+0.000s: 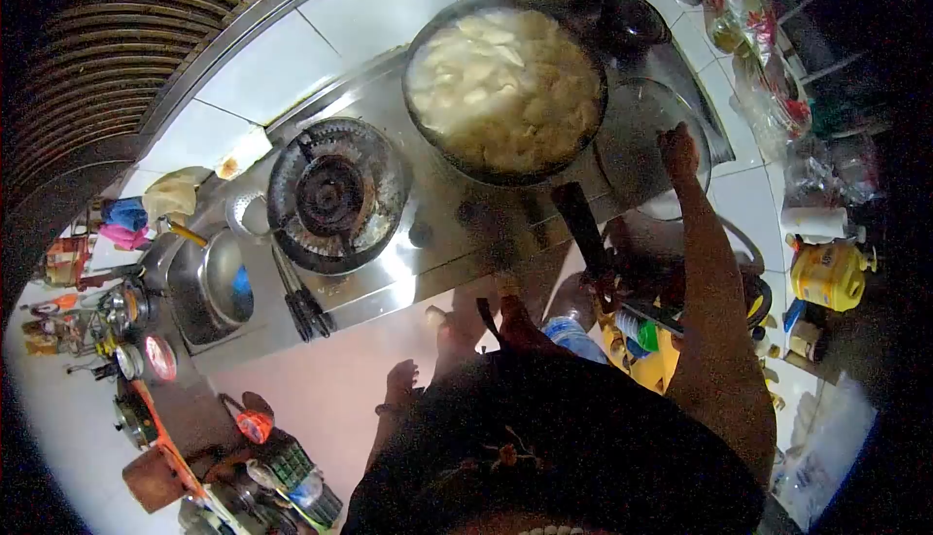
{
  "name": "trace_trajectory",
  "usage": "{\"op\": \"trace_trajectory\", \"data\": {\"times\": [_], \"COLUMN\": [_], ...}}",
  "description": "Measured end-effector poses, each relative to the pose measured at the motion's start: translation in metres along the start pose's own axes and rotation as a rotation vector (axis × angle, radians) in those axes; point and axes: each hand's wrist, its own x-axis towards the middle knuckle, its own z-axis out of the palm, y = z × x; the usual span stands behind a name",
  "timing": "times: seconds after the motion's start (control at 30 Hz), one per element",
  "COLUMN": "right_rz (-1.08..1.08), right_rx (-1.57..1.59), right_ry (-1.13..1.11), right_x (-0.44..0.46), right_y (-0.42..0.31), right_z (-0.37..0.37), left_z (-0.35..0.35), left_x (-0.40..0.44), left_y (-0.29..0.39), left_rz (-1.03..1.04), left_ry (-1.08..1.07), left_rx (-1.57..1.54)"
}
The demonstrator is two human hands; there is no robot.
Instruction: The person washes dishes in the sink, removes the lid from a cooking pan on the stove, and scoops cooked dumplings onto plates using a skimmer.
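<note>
Black pan, full of pale pieces of food in cloudy liquid, sits on the steel stove in the head view, toward the right of its top. Its dark handle points back toward the person. Just right of the pan lies a round clear lid. Over the lid's right part is the right grip, a bare hand with its fingers curled in; whether it has hold of the lid, I cannot tell. The left grip, also bare, hangs low beside the person's dark clothing, loosely open with the fingers slightly bent and holding nothing. To the pan's left is a bare burner. Black-handled utensils lie just beside that, near a metal bowl. A yellow bottle stands at the far right.
</note>
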Motion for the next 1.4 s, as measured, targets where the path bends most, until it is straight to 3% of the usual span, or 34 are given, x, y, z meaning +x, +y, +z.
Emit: {"op": "trace_trajectory", "data": {"times": [0.07, 0.1, 0.17, 0.2, 0.3, 0.33, 0.4, 0.5, 0.6, 0.63, 0.7, 0.77, 0.8, 0.83, 0.9, 0.97, 1.0, 1.03, 1.1, 1.13, 1.23, 1.27, 1.37, 1.4], "right_rz": [0.018, 0.049, -0.185, -0.303, -0.645, 0.030, 0.079, -0.021, -0.099, -0.122, -0.406, -0.385, -0.508, -0.631, -0.612, -0.672, -0.743, -0.807, -0.671, -0.643, -0.636, -0.636, -0.630, -0.624], "right_rx": [0.009, 0.016, -0.230, -0.301, -0.432, 0.063, 0.099, 0.196, 0.228, 0.245, 0.293, 0.271, 0.187, 0.102, 0.115, 0.126, 0.134, 0.142, 0.053, 0.045, 0.092, 0.113, 0.107, 0.063], "right_ry": [-0.076, -0.132, -0.054, 0.016, 0.325, -0.043, -0.063, 0.030, -0.025, -0.055, 0.160, 0.087, 0.168, 0.251, 0.037, 0.105, 0.283, 0.462, 0.123, 0.037, -0.056, -0.077, -0.088, -0.064], "right_x": [0.003, 0.005, 0.004, 0.005, 0.011, 0.014, 0.006, 0.008, 0.028, 0.035, 0.043, 0.053, 0.059, 0.065, 0.066, 0.076, 0.085, 0.092, 0.103, 0.099, 0.060, 0.060, 0.064, 0.068], "right_y": [0.005, 0.007, 0.012, 0.019, 0.043, 0.045, -0.004, -0.018, -0.060, -0.078, -0.121, -0.166, -0.187, -0.207, -0.254, -0.272, -0.277, -0.283, -0.294, -0.299, -0.307, -0.306, -0.302, -0.304], "right_z": [-0.001, -0.001, -0.003, -0.004, -0.025, -0.032, -0.127, -0.175, -0.217, -0.223, -0.229, -0.217, -0.205, -0.197, -0.200, -0.182, -0.147, -0.122, -0.104, -0.111, -0.170, -0.167, -0.152, -0.146], "left_z": [0.025, 0.029, 0.026, 0.003, -0.018, -0.022, -0.025, -0.015, -0.011, -0.002, 0.041, 0.047, 0.047, 0.034, 0.001, 0.018, 0.026, 0.020, -0.002, -0.021, -0.013, -0.009, -0.009, -0.002], "left_x": [0.008, 0.013, 0.024, 0.031, 0.031, 0.033, 0.035, 0.047, 0.055, 0.053, 0.031, 0.025, 0.023, 0.031, 0.053, 0.022, 0.011, 0.009, 0.000, 0.002, -0.007, 0.000, 0.006, 0.007], "left_y": [0.015, 0.017, 0.022, 0.010, -0.002, -0.006, -0.013, -0.024, -0.031, -0.024, 0.018, 0.029, 0.033, 0.022, -0.009, 0.003, 0.009, 0.001, -0.026, -0.046, -0.060, -0.064, -0.065, -0.055], "left_rz": [0.017, -0.031, -0.122, -0.050, -0.029, -0.022, -0.008, -0.226, 0.016, 0.017, 0.016, 0.181, 0.266, 0.407, 0.674, 0.286, 0.092, 0.074, 0.038, -0.019, -0.052, -0.089, 0.017, -0.003], "left_ry": [0.150, 0.188, 0.264, 0.114, 0.067, 0.047, 0.011, 0.294, -0.067, -0.001, 0.135, 0.047, 0.007, 0.020, 0.052, 0.202, 0.262, 0.258, 0.244, 0.119, 0.254, 0.314, 0.123, 0.183], "left_rx": [0.335, 0.293, 0.209, -0.001, -0.022, -0.030, -0.047, -0.016, 0.215, 0.238, 0.280, 0.301, 0.309, 0.562, 1.075, 0.368, 0.013, -0.056, -0.190, -0.443, -0.366, -0.127, -0.314, -0.223]}}
